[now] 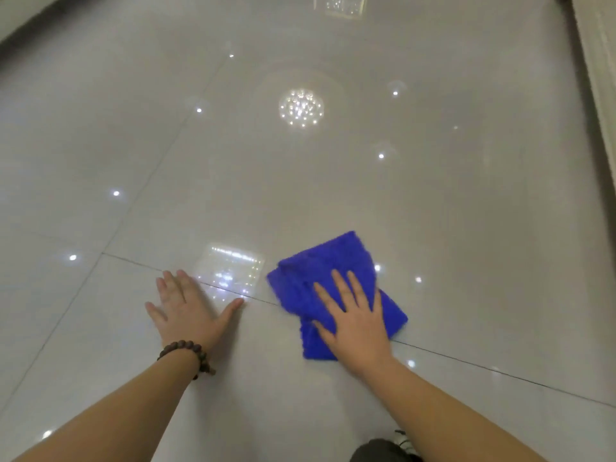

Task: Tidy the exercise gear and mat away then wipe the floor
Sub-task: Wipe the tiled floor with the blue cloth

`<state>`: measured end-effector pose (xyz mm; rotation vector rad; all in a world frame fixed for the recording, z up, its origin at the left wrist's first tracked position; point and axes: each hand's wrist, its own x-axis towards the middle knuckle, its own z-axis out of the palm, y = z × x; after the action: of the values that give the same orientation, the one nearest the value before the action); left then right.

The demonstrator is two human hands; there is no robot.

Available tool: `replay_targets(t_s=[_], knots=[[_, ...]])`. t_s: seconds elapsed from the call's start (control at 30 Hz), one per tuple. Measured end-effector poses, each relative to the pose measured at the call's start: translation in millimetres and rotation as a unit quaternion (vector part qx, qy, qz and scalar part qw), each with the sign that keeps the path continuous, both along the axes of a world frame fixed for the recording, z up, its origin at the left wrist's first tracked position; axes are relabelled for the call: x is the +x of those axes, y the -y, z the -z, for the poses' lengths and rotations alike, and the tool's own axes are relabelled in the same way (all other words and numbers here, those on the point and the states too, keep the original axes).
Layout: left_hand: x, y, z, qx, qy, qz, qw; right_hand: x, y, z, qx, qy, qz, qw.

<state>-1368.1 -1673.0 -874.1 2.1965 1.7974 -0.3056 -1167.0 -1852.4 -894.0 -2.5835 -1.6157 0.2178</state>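
A folded blue cloth [320, 271] lies flat on the glossy pale tiled floor [333, 181]. My right hand [355, 320] presses down on the cloth's near half with its fingers spread. My left hand [186, 306] rests flat on the bare tile to the left of the cloth, fingers apart, holding nothing; a dark bead bracelet circles that wrist. No exercise gear or mat is in view.
Dark grout lines cross the floor under both hands. A pale wall base or door frame [596, 95] runs along the right edge. A dark skirting strip [30, 25] lies at the far left corner. My knee [380, 451] shows at the bottom edge.
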Motion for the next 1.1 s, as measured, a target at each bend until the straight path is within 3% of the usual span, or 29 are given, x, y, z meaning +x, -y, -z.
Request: replay_targets(t_s=[0.07,0.1,0.13,0.2,0.27,0.3,0.33,0.37,0.43,0.5,0.53,0.6,0.7,0.77,0.83,0.87,0.93,1.03,1.07,1.1], knots=[[-21.3,-2.3,1.8,-0.001,0.004,-0.048,0.999,5.6,-23.3,0.3,-0.024,0.020,-0.223,0.974],[-30.8,-3.2,1.3,-0.005,0.000,-0.065,0.998,18.0,-32.2,1.3,-0.029,0.035,-0.253,0.966],[-39.8,-3.6,1.1,-0.009,-0.005,-0.078,0.997,32.0,-37.7,-0.3,-0.033,0.042,-0.220,0.974],[-57.5,-2.7,-0.1,-0.017,-0.012,-0.098,0.995,55.9,-45.3,-3.2,-0.052,-0.003,-0.003,0.999],[-71.7,-0.8,-1.7,-0.020,-0.011,-0.114,0.993,54.2,-60.4,-13.2,-0.058,-0.072,0.240,0.966],[-77.5,-1.4,-2.1,-0.020,-0.008,-0.123,0.992,38.2,-72.2,-16.5,-0.070,-0.086,0.284,0.952],[-82.2,-3.1,-3.6,-0.021,-0.008,-0.132,0.991,14.5,-84.2,-18.9,-0.076,-0.078,0.262,0.959],[-86.6,-6.8,-3.8,-0.022,-0.007,-0.140,0.990,-12.9,-94.6,-16.5,-0.056,-0.062,0.178,0.981],[-95.2,-18.0,-3.4,-0.019,-0.006,-0.143,0.989,-68.1,-109.0,-6.8,0.002,-0.029,-0.074,0.997],[-106.4,-32.4,-2.5,-0.011,-0.010,-0.128,0.992,-89.1,-120.8,1.4,-0.002,0.000,-0.296,0.955],[-113.8,-41.7,-1.9,-0.003,-0.017,-0.117,0.993,-83.0,-131.0,3.9,-0.004,0.006,-0.334,0.943],[-132.2,-63.4,-1.8,0.003,-0.031,-0.112,0.993,-58.6,-150.0,6.5,0.005,0.023,-0.273,0.962],[-161.1,-93.2,2.5,-0.011,-0.037,-0.135,0.990,-30.9,-174.3,7.4,-0.014,0.006,-0.033,0.999],[-174.6,-105.4,10.9,-0.020,-0.038,-0.143,0.989,-48.9,-195.9,6.0,-0.016,-0.015,0.106,0.994],[-175.3,-105.6,19.0,-0.012,-0.031,-0.142,0.989,-87.3,-213.0,6.8,0.001,-0.006,0.144,0.990],[-175.4,-106.3,21.9,-0.007,-0.027,-0.143,0.989,-111.2,-222.0,8.3,0.017,0.009,0.095,0.995],[-175.9,-105.7,23.6,0.007,-0.028,-0.144,0.989,-151.7,-234.0,14.8,0.031,0.029,-0.093,0.995],[-177.2,-108.0,25.8,0.000,-0.019,-0.150,0.988,-137.9,-271.9,10.6,0.010,0.019,-0.384,0.923],[-177.6,-108.7,24.8,-0.004,-0.015,-0.151,0.988,-117.1,-290.4,9.3,0.002,0.020,-0.415,0.910],[-177.8,-108.5,24.9,-0.003,-0.015,-0.149,0.989,-94.0,-308.0,9.5,-0.001,0.024,-0.388,0.922]])
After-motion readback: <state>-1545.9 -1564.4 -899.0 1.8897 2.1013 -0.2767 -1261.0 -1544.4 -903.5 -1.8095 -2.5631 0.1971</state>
